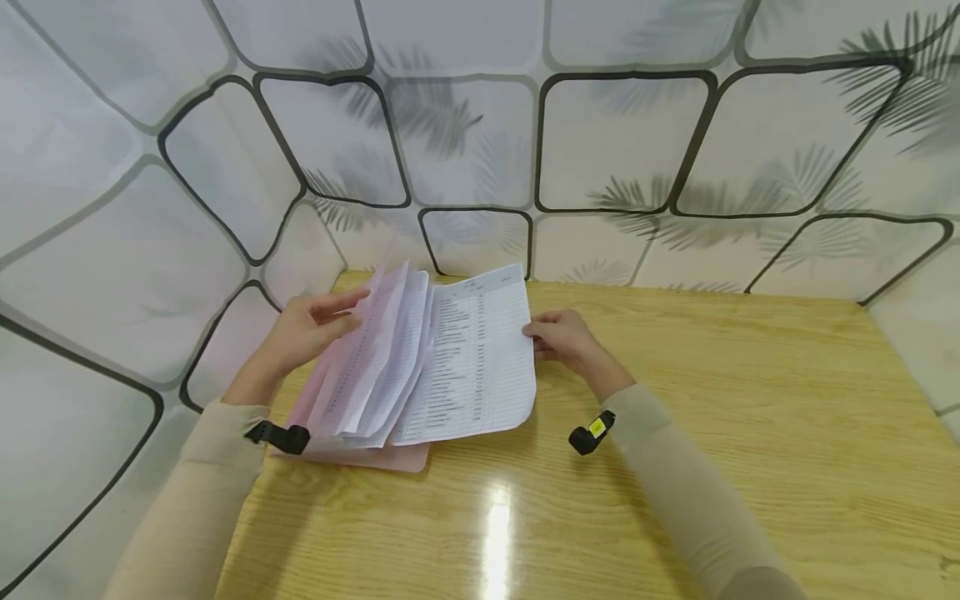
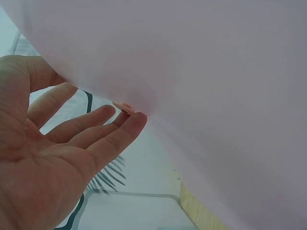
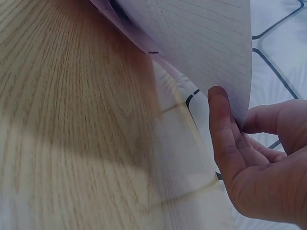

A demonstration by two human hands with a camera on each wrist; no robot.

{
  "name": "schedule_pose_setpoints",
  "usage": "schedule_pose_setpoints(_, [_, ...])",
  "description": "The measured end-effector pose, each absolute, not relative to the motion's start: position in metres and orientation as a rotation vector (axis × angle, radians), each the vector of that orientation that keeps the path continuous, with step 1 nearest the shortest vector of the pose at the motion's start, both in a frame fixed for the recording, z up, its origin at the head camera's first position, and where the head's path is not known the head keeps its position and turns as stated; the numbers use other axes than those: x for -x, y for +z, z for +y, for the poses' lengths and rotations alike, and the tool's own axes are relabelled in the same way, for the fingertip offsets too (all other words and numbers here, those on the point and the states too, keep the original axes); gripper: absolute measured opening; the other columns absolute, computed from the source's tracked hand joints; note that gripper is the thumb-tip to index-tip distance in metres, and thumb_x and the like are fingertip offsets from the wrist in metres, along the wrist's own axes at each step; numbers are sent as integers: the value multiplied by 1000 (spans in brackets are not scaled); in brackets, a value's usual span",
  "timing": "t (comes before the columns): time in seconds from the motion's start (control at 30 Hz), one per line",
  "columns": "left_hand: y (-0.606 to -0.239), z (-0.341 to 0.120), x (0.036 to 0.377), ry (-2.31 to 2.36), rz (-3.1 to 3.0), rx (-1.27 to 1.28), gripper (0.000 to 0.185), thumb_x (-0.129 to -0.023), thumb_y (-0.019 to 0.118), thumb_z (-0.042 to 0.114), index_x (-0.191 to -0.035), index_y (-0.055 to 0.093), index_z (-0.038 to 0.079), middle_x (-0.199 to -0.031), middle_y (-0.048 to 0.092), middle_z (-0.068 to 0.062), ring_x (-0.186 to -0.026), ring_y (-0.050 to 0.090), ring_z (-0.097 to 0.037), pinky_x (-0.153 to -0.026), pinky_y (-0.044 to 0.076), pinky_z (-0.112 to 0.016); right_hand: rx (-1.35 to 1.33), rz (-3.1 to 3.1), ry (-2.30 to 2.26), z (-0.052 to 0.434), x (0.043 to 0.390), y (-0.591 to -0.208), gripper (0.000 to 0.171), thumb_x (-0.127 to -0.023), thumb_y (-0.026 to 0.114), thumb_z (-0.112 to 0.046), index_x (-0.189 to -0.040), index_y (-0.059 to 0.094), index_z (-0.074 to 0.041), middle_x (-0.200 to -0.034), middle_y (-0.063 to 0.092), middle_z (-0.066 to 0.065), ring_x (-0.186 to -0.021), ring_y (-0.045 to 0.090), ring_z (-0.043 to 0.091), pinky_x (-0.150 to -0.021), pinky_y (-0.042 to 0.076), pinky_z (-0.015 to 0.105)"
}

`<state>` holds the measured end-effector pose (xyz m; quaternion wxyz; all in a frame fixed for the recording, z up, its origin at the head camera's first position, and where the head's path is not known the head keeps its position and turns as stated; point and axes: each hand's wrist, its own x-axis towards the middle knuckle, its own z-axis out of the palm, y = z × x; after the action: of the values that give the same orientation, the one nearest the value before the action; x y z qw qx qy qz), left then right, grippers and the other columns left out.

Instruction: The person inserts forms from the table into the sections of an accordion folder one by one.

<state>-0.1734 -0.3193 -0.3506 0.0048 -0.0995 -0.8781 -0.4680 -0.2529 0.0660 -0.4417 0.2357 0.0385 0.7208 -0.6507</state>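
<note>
Your left hand (image 1: 303,329) has its fingers straight and loose, the tips touching the raised pages (image 1: 375,358) of the paper stack (image 1: 465,367). Your right hand (image 1: 562,337) pinches the right edge of the top sheet (image 3: 201,43). The stack lies on a pink folder (image 1: 390,457) on the worktop (image 1: 750,433), near the patterned wall (image 1: 615,142).

Wooden table (image 1: 750,433) — leaf-patterned curtain (image 1: 615,142)

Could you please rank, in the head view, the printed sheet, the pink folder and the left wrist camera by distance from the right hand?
From the right hand:
1. Printed sheet, touching its fingers, just to the left.
2. Pink folder, under the papers, lower left.
3. Left wrist camera, farthest, at the table's left edge.
</note>
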Motion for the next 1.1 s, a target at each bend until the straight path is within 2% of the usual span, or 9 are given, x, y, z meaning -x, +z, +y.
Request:
schedule_pose_setpoints(0.33, [-351, -319, 174, -1453, -2759, 312, 45, -100, 68, 7, -143, 62, -2, -146, 59, -24, -107, 64, 9, -84, 52, -8, -111, 1927, -1828, 57, 249, -445, 46, -98, 65, -6, -138, 57, 15, -79, 69, 2, -66, 67, 10, -63, 60, 24])
schedule_pose_setpoints(0.6, [-351, -318, 174, -1462, -2757, 297, 45, -99, 69, 9, -143, 64, -1, -145, 61, -22, -105, 64, 11, -84, 52, -9, -85, 1881, -1846, 48, 244, -443, 42, -99, 62, -2, -136, 56, 18, -75, 69, 3, -62, 68, 11, -61, 61, 25])
schedule_pose_setpoints(0.87, [-352, -318, 175, -1463, -2762, 301, 45, -100, 69, 9, -143, 63, -1, -146, 60, -22, -109, 65, 7, -85, 52, -9, -74, 1913, -1796, 41, 243, -447, 43, -100, 64, -6, -137, 59, 14, -84, 73, 6, -67, 71, 11, -67, 63, 28])
schedule_pose_setpoints(1.1, [-351, -316, 174, -1476, -2751, 313, 45, -99, 70, 8, -143, 64, 0, -147, 60, -20, -109, 65, 7, -86, 52, -9, -73, 1907, -1801, 34, 241, -448, 43, -99, 65, -5, -137, 58, 14, -83, 72, 7, -66, 71, 12, -68, 64, 29])
